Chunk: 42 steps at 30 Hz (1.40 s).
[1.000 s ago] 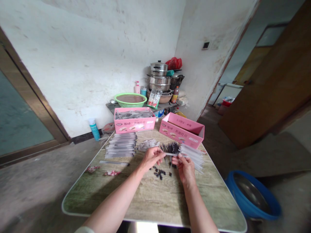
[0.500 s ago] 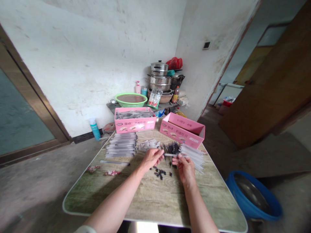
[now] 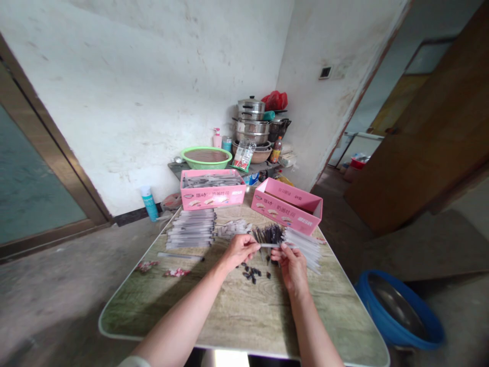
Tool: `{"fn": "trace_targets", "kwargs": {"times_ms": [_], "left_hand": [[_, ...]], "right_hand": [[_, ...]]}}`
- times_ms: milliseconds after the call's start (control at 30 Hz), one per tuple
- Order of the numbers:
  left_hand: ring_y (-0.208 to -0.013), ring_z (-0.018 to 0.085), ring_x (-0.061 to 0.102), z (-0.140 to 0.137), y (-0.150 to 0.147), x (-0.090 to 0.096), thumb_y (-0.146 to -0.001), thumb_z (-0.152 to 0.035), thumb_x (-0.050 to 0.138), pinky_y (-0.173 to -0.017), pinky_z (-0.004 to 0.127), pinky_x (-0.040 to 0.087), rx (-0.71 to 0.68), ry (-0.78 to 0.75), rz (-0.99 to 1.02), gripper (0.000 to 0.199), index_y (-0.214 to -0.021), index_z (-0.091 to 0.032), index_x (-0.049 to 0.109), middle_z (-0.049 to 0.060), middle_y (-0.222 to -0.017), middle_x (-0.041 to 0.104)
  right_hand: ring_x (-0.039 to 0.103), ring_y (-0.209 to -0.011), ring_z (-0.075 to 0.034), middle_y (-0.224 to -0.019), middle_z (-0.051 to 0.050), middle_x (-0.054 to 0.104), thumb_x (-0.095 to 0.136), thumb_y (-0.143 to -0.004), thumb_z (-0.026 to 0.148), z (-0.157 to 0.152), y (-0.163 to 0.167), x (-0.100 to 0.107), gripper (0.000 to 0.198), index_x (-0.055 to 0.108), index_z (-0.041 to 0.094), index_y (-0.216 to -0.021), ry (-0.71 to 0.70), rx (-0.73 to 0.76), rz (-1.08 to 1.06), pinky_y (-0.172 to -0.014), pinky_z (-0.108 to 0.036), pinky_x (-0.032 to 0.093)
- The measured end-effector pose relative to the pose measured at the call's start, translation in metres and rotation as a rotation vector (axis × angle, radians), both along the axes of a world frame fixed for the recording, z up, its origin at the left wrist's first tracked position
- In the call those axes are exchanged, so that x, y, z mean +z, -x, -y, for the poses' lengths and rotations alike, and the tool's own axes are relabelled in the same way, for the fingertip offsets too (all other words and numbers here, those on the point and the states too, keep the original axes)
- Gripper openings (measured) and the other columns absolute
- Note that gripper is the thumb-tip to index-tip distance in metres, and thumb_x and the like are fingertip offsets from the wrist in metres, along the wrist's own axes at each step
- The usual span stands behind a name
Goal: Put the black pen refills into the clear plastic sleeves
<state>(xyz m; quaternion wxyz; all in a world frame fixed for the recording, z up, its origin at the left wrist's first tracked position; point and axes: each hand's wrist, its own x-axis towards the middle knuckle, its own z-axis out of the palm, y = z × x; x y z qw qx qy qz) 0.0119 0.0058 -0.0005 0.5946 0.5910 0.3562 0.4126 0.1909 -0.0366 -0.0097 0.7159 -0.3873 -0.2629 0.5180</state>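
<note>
Between my two hands a pale, translucent pen barrel [image 3: 269, 245] is held level above the table. My left hand [image 3: 241, 250] pinches its left end, and the fingers of my right hand [image 3: 291, 262] close on its right end. Just beyond lies a bunch of dark pen refills [image 3: 270, 233]. Clear pen barrels [image 3: 303, 247] are fanned out beside my right hand. Small black pen parts [image 3: 252, 274] are scattered below my hands. At the left, a stack of pens [image 3: 192, 228] lies in rows, with a single pen [image 3: 179, 256] nearer me. Small whitish pieces [image 3: 234, 227] lie behind my left hand.
A pink box [image 3: 213, 196] full of pens stands at the table's back left; another pink box [image 3: 286, 206] sits tilted at the back right. Behind are a green basin [image 3: 206, 163] and stacked pots [image 3: 252, 125]. A blue tub [image 3: 401, 306] stands right of the table [image 3: 237, 316].
My left fingers have shifted very slightly right along the pen barrel. My right hand stays nearly still, and the things on the table look the same.
</note>
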Motion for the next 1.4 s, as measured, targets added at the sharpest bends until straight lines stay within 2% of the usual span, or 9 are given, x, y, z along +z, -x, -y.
{"fn": "trace_targets", "kwargs": {"times_ms": [133,333,533,700,833,933,1067,1267,1400], "left_hand": [[-0.048,0.008,0.050,-0.0018,-0.0003,-0.0006,-0.059,-0.043,0.085,-0.041,0.018,0.040,0.024,-0.006,0.138,0.045,-0.083,-0.013,0.062,-0.001,-0.065,0.059],[-0.038,0.006,0.043,-0.0011,0.0006,-0.0037,-0.080,-0.063,0.059,-0.033,0.018,0.028,-0.012,0.023,-0.059,0.052,-0.069,-0.013,0.061,0.002,-0.057,0.056],[-0.046,0.008,0.050,-0.0012,0.0002,-0.0005,-0.063,-0.050,0.081,-0.040,0.018,0.039,0.005,0.002,0.083,0.046,-0.083,-0.014,0.061,-0.002,-0.061,0.057],[-0.039,0.006,0.045,-0.0016,0.0014,-0.0024,-0.078,-0.059,0.064,-0.034,0.017,0.032,-0.039,0.027,-0.045,0.047,-0.072,-0.012,0.062,0.001,-0.058,0.057],[-0.046,0.008,0.050,-0.0022,0.0019,-0.0035,-0.065,-0.049,0.080,-0.039,0.018,0.040,-0.019,0.013,0.080,0.044,-0.081,-0.013,0.063,0.000,-0.061,0.059],[-0.047,0.009,0.053,-0.0022,0.0032,-0.0031,-0.070,-0.054,0.074,-0.039,0.018,0.041,-0.013,0.027,0.073,0.045,-0.081,-0.012,0.065,0.002,-0.065,0.061],[-0.040,0.007,0.048,-0.0018,0.0032,-0.0022,-0.073,-0.059,0.069,-0.035,0.017,0.036,-0.056,0.042,-0.025,0.048,-0.071,-0.011,0.064,0.001,-0.055,0.058],[-0.040,0.008,0.049,0.0007,-0.0013,-0.0022,-0.066,-0.050,0.076,-0.037,0.019,0.039,-0.081,0.047,-0.011,0.041,-0.071,-0.012,0.062,-0.001,-0.055,0.059],[-0.039,0.011,0.051,0.0063,-0.0036,-0.0064,-0.073,-0.042,0.072,-0.040,0.021,0.039,-0.057,-0.041,-0.144,0.028,-0.073,-0.014,0.066,-0.001,-0.051,0.058]], "right_hand": [[0.071,-0.051,-0.018,-0.062,-0.004,0.073,0.089,-0.060,0.028,0.0005,0.0008,0.0012,0.032,0.067,0.015,-0.078,0.000,-0.003,-0.005,-0.048,-0.024,0.059],[0.070,-0.051,-0.019,-0.063,-0.006,0.074,0.090,-0.060,0.028,0.0005,0.0003,0.0009,0.033,0.067,0.013,-0.078,0.004,0.010,-0.005,-0.049,-0.024,0.059],[0.070,-0.051,-0.019,-0.063,-0.006,0.074,0.089,-0.060,0.028,-0.0008,-0.0018,-0.0005,0.031,0.067,0.014,-0.076,0.013,0.020,0.012,-0.049,-0.025,0.059],[0.070,-0.050,-0.019,-0.062,-0.006,0.074,0.090,-0.058,0.029,0.0003,-0.0001,0.0020,0.033,0.066,0.014,-0.075,0.018,0.016,0.016,-0.048,-0.024,0.059],[0.069,-0.049,-0.019,-0.061,-0.006,0.073,0.091,-0.058,0.031,0.0005,0.0004,0.0021,0.034,0.066,0.014,-0.074,0.022,0.014,0.022,-0.047,-0.024,0.059],[0.069,-0.049,-0.019,-0.061,-0.006,0.074,0.090,-0.058,0.032,-0.0002,0.0001,0.0009,0.035,0.066,0.014,-0.075,0.023,0.014,0.026,-0.048,-0.024,0.059],[0.069,-0.049,-0.018,-0.060,-0.005,0.073,0.090,-0.060,0.034,0.0000,0.0004,0.0004,0.034,0.064,0.015,-0.072,0.018,0.025,0.038,-0.047,-0.024,0.058],[0.067,-0.047,-0.016,-0.060,-0.005,0.073,0.087,-0.064,0.038,0.0014,0.0007,0.0013,0.033,0.064,0.015,-0.071,0.020,0.075,0.078,-0.047,-0.023,0.058],[0.065,-0.044,-0.015,-0.058,-0.005,0.071,0.086,-0.064,0.040,0.0011,0.0005,-0.0004,0.034,0.063,0.015,-0.067,0.037,0.073,0.106,-0.043,-0.022,0.055]]}}
